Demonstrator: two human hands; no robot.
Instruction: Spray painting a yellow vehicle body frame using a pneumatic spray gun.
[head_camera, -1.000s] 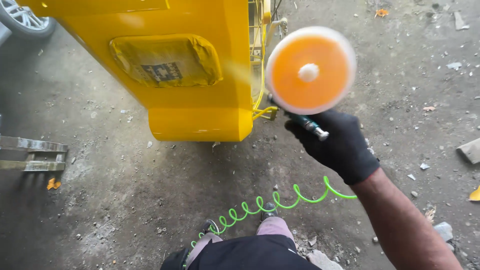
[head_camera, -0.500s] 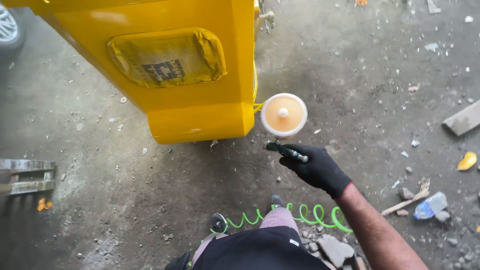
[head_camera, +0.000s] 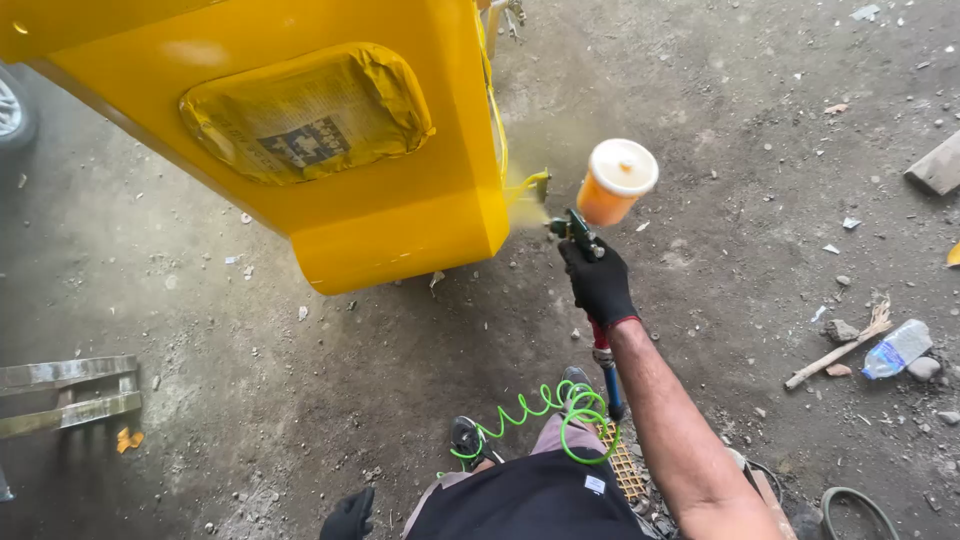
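My right hand (head_camera: 598, 281), in a black glove, grips a spray gun (head_camera: 576, 230) topped by a translucent cup of orange-yellow paint (head_camera: 615, 181). The nozzle points left at the lower right edge of a big yellow painted panel (head_camera: 400, 215), and a yellow mist hangs between them. A window in the panel is masked with paper (head_camera: 305, 115). A coiled green air hose (head_camera: 545, 412) runs from the gun's handle down past my legs. My left hand (head_camera: 349, 515), also black-gloved, hangs low near my hip, holding nothing that I can see.
Dirty concrete floor with scattered debris. A plastic bottle (head_camera: 897, 347) and a stick (head_camera: 838, 350) lie at right, a block (head_camera: 936, 164) further back. A metal frame (head_camera: 66, 394) sits at left. A wheel (head_camera: 12, 108) shows at the far left edge.
The spray gun has dropped from close to the camera down and away toward the panel's lower right edge, and it now sprays yellow mist. My left hand has come into view.
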